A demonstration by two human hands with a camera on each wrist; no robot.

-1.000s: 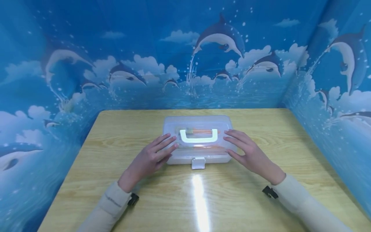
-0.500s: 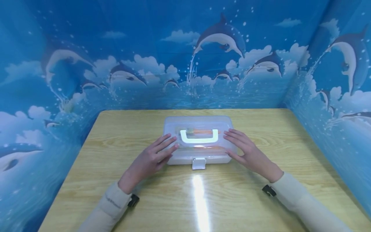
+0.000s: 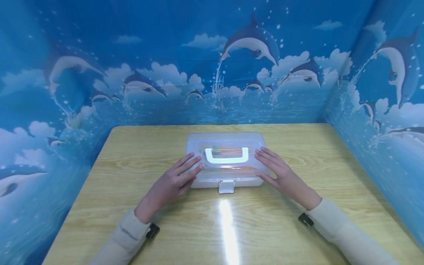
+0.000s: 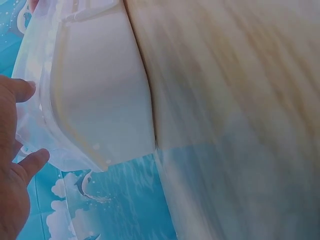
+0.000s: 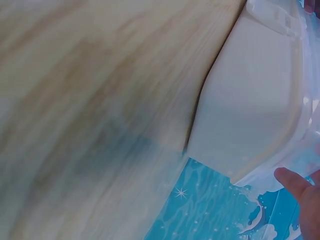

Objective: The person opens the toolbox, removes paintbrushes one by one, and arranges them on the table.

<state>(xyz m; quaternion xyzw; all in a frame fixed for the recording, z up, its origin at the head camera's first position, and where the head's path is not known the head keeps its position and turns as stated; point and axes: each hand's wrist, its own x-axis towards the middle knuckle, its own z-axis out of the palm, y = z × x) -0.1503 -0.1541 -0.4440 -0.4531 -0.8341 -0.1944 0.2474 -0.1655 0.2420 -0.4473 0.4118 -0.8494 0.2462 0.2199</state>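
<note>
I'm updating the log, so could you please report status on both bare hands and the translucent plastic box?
Left hand, right hand at opposite ends of translucent rectangular plastic box. Lid down. No obstruction visible.

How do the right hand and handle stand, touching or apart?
Apart: the head view shows lid between the handle and the right hand.

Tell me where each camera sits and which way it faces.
Head: worn on the head, facing forward and down at the box on the table; left hand, right hand and sleeves show.
Left wrist: on that wrist, facing the box's front; fingers show at the left edge and top.
Right wrist: on that wrist, facing the same front; fingers show at the right edge and top.
Both wrist views share box, table and blue backdrop.
</note>
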